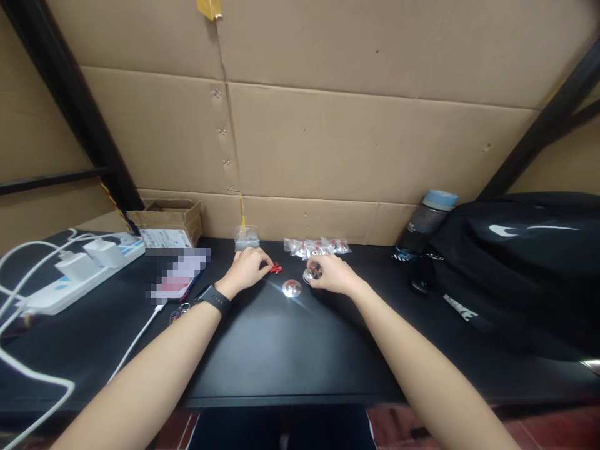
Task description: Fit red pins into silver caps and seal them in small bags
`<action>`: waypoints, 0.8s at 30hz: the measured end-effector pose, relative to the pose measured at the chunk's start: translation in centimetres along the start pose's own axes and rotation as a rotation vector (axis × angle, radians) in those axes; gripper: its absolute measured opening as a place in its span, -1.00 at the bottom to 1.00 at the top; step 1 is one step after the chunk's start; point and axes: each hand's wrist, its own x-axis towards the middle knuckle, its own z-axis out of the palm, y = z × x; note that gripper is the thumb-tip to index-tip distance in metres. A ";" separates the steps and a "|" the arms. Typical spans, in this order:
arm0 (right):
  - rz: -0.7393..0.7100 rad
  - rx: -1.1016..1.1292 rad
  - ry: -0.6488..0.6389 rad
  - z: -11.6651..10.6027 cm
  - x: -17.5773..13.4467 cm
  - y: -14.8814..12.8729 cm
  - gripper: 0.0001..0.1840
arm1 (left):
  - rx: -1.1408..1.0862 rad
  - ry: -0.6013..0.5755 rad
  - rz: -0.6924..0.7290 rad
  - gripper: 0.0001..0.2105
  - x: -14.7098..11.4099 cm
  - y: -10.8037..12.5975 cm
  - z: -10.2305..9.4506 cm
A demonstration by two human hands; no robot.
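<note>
My left hand (pixel 248 269) rests on the black table with its fingertips at a small cluster of red pieces (pixel 276 269). Its thumb and fingers are drawn together there, and whether a piece is between them is too small to make out. My right hand (pixel 334 274) pinches a shiny round metal disc (pixel 308 275) by its edge. Between the hands a second metal disc (pixel 292 288) with a red centre lies flat on the table. Behind the right hand is a row of clear plastic packets (pixel 319 247) holding silvery and red pieces.
Clear bags (pixel 247 237) lie beyond my left hand. A cardboard box (pixel 166 222), a phone (pixel 182 275), keys (pixel 180 312) and a white power strip (pixel 84 275) with cables are at left. A bottle (pixel 424 222) and black bag (pixel 520 275) stand right.
</note>
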 end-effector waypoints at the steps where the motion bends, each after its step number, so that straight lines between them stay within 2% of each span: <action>1: -0.001 -0.002 0.007 0.0 0.0 0.0 -0.68 | 0.004 -0.002 0.003 -0.81 0.0 0.0 0.0; 17: -0.030 0.025 0.010 -0.2 0.0 -0.2 -0.67 | 0.011 0.035 -0.001 -0.86 -0.1 0.7 -0.6; 24: -0.025 0.040 -0.007 -0.2 -0.1 -0.2 -0.69 | -0.014 -0.005 0.094 -0.82 -0.2 1.0 -0.2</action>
